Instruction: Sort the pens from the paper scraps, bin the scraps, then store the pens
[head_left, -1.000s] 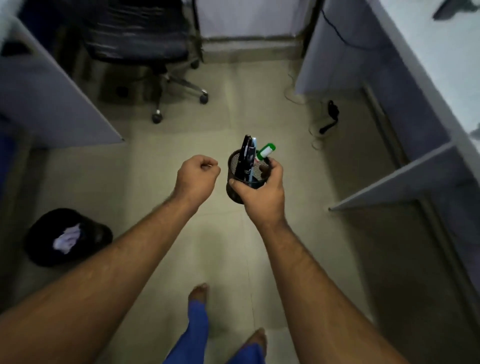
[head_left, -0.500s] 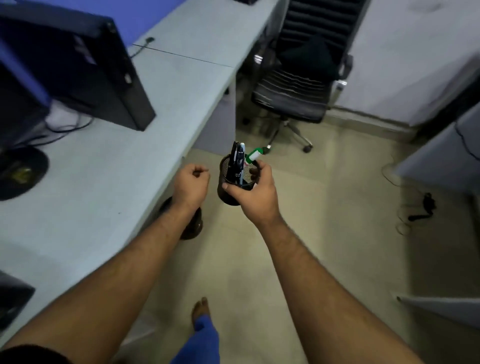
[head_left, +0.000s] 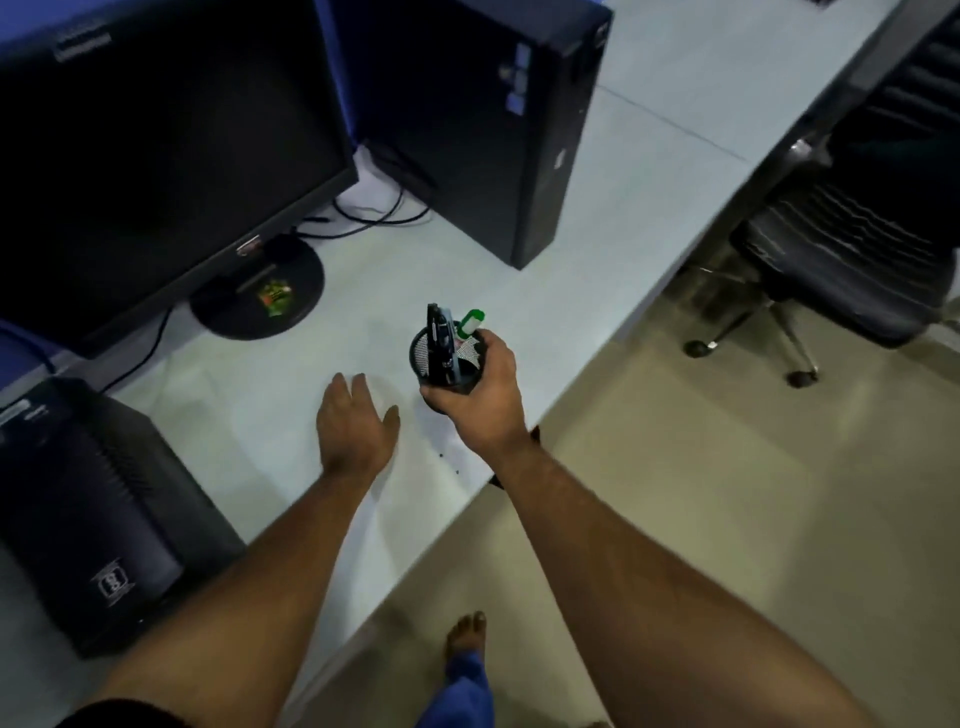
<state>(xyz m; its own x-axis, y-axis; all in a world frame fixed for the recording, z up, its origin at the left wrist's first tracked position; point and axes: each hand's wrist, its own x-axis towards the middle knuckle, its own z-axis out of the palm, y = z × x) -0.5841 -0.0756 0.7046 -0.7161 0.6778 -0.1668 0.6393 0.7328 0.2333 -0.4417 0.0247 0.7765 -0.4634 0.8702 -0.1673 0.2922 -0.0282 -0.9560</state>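
right grip (head_left: 480, 397) clamped round pen holder (head_left: 448, 358) near desk (head_left: 649, 171) edge, left grip (head_left: 356, 423) apart, flat

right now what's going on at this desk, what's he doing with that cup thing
A person stands at the pale grey desk. The right hand grips a black mesh pen holder from the side, at or just above the desktop near its front edge. The holder has dark pens and a green-and-white capped marker standing in it. The left hand is open, fingers spread, palm down over the desk beside the holder. No paper scraps are visible on the desk.
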